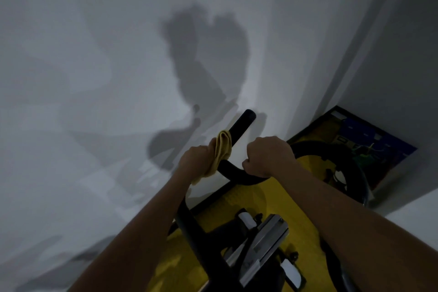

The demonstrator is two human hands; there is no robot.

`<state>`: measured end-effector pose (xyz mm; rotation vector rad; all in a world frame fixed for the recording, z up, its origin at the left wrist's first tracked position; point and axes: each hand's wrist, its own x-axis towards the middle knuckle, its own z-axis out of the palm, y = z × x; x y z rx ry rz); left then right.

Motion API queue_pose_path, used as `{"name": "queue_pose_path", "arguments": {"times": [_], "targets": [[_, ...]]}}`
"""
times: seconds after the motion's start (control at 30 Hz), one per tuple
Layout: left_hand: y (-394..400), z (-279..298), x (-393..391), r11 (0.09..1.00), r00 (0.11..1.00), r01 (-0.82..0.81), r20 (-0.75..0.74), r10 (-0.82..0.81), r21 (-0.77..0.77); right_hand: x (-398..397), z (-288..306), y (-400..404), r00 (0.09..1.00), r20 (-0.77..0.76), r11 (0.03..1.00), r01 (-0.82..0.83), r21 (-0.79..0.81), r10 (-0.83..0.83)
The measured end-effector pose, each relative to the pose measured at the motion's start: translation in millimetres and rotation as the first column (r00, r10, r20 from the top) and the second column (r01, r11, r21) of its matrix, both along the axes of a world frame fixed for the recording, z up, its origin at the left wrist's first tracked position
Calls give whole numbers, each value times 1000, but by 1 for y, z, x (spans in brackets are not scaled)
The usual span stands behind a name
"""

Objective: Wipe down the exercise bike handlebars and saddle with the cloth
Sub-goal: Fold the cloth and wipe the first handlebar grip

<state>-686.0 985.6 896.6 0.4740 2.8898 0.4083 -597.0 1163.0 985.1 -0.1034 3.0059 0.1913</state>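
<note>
I'm looking down over both forearms w/ the head cam tilted toward a dim grey-white wall (pixel 94 66). My left hand (pixel 195 161) is curling tight around a crumpled yellow cloth (pixel 222 147), pressing it vs. the black curved padded handlebar (pixel 239 125) of the exercise bike. The cloth is bunching betw. the palm and the bar, one fold sticking up above the knuckles, another tail hanging below the wrist. The bar's rounded end is poking up and away, just beyond the left hand.

My right hand (pixel 267 156) is gripping as a closed fist on the same handlebar, near the left hand but not touching it; a short bare bend of bar is showing betw. them. Fingers are wrapping under, so can't see the fingertips.

Below both wrists, the black frame stem (pixel 194 227) is running down toward me, w/ a silver metal bracket and adjuster parts (pixel 267 237) beside it, under the right forearm. A yellow floor mat (pixel 237 199) is lying beneath all that. Past the right hand, a dark-framed blue picture (pixel 369 140) is leaning in the corner vs. the wall. Shadows of arms and bar are falling on the wall beyond the left hand. Saddle: can't see it.
</note>
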Motion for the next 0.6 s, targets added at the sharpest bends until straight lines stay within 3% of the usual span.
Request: {"name": "queue_pose_path", "arguments": {"times": [0.23, 0.47, 0.6], "targets": [[-41, -12, 17, 999, 1000, -7, 5, 7, -50, 0, -2, 0, 1000, -20, 1000, 5, -1, -5], [-69, -1, 55, 998, 993, -69, 97, 70, -5, 3, -5, -2, 999, -49, 1000, 7, -15, -8], [-60, -2, 50, 998, 998, -68, -10, 68, -9, 2, -6, -1, 998, -58, 1000, -6, -20, 5]]}}
